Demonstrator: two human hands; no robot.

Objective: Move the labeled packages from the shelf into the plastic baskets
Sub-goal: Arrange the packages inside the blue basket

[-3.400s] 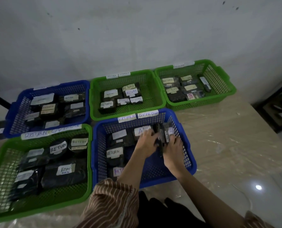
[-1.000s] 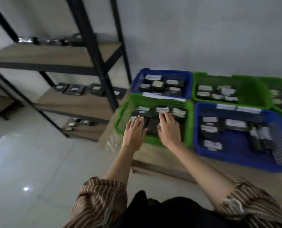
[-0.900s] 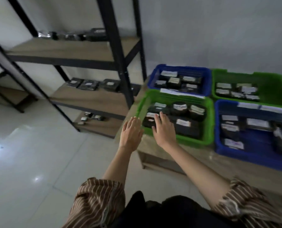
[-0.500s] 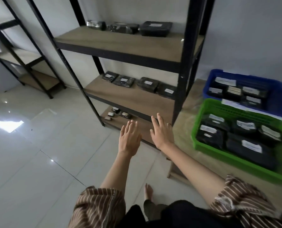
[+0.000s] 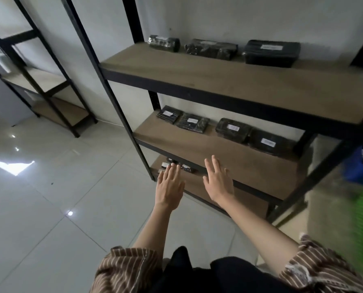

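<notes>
Both grips wide, holding nothing: left hand (image 5: 169, 187), right hand (image 5: 218, 182) flat, fingers straight, hovering at shelf (image 5: 229, 157) middle-board front edge. Labeled packages (image 5: 233, 130) along that board's back edge.

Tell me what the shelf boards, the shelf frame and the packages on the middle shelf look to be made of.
Shelf boards: probably particleboard or MDF, matte tan, flat with no visible grain.
Shelf frame: likely metal painted black; thin uprights, with slots showing on the rear post.
Packages on the middle shelf: seemingly wrapped in black plastic film, glossy and wrinkled, each with a white paper-like label; contents hidden.
</notes>
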